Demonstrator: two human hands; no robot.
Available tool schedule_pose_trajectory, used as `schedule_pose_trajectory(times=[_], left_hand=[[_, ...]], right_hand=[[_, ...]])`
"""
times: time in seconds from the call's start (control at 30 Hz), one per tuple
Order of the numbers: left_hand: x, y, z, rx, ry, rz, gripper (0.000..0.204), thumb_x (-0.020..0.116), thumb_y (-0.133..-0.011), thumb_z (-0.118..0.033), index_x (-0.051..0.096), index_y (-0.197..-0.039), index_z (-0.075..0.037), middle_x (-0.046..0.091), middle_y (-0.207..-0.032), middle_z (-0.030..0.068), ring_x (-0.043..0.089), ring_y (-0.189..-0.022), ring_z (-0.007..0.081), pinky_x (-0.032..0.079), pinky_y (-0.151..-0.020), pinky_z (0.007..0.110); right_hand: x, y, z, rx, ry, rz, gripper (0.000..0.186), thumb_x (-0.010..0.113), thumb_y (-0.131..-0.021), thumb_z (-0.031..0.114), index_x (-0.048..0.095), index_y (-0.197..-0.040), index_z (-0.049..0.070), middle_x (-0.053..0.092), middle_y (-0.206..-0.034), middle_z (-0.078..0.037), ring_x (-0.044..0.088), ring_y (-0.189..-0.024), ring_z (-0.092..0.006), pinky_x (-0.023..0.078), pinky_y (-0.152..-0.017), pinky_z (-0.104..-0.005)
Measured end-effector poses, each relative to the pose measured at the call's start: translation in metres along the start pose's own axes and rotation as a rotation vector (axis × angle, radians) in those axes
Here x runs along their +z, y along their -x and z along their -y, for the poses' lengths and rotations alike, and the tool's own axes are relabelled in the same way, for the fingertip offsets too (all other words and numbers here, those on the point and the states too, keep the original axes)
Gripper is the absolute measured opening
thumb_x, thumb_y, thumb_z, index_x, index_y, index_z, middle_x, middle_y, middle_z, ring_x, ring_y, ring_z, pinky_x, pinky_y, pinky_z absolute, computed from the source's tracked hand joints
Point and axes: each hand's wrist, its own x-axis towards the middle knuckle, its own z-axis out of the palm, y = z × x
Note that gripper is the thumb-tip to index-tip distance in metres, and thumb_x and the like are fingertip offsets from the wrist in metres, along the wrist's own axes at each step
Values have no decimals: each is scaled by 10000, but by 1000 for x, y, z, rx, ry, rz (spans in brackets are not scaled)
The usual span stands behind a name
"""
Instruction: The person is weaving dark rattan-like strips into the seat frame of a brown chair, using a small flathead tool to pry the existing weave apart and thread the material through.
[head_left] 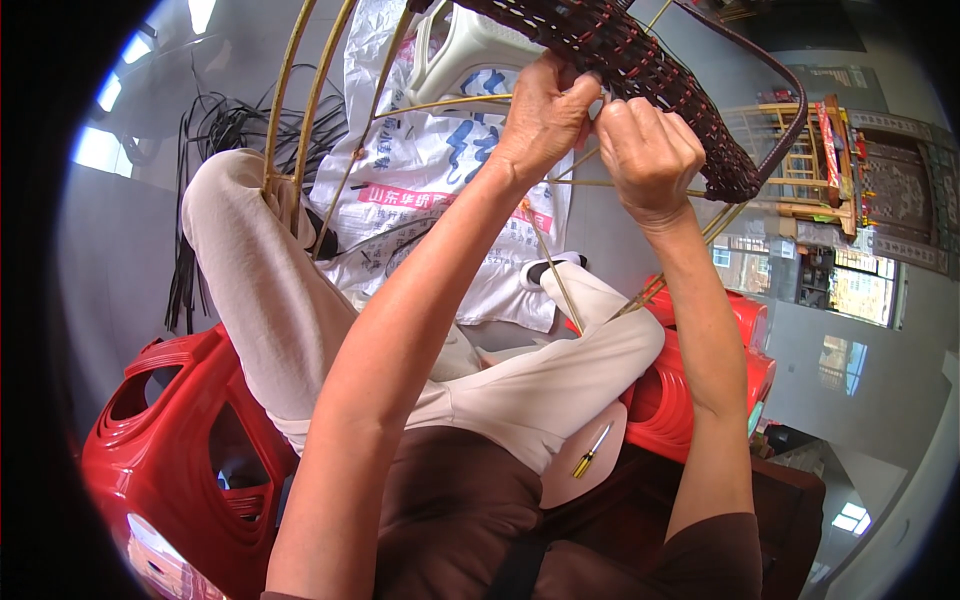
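Observation:
A dark brown woven wicker panel with a few reddish strands lies across the top, joined to a frame of thin golden rods. My left hand is at the panel's lower edge, thumb and fingers pinched together. Close on its right, my right hand is closed in a fist just below the panel. The fingertips of both hands nearly meet, and what they grip between them is hidden. A dark curved wicker-wrapped loop extends from the panel's right end. Some rods rest against my legs.
Loose black strips lie on the floor at left. A white printed sack is spread ahead, beside a white plastic stool. Red plastic stools flank me. A screwdriver lies near my right hip. Wooden furniture stands at right.

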Motion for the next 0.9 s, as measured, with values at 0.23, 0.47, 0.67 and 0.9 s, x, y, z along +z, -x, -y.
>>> schedule_pose_trajectory(times=[0.23, 0.47, 0.67, 0.9], left_hand=[[0, 1, 0, -13, 2, -11, 191, 547, -857, -122, 528, -967, 32, 532, -624, 14, 470, -454, 79, 382, -409, 237], [-2, 1, -2, -36, 26, 3, 193, 549, -856, -125, 524, -979, 21, 526, -630, 7, 459, -458, 76, 379, -407, 236], [-3, 1, 1, -45, 34, 9, 190, 547, -864, -128, 527, -986, 16, 527, -636, 10, 454, -469, 76, 380, -412, 234], [-8, 2, 2, -83, 23, 28, 239, 573, -871, -158, 542, -1040, 9, 557, -705, 21, 469, -474, 80, 388, -413, 226]], right_hand=[[-2, -4, 3, -8, -37, 45, 200, 672, -682, 54, 480, -676, 108, 435, -613, -15, 505, -507, -160, 375, -474, -297], [-1, -6, 3, 2, -41, 52, 217, 683, -680, 32, 476, -668, 97, 429, -605, -31, 507, -505, -182, 385, -474, -304], [0, -9, 3, 14, -16, 83, 216, 679, -684, 38, 474, -677, 106, 440, -608, -27, 509, -499, -186, 380, -465, -305], [-3, -20, 9, 147, 10, 165, 183, 667, -731, 53, 493, -708, 104, 537, -649, -43, 582, -541, -225, 434, -476, -315]])
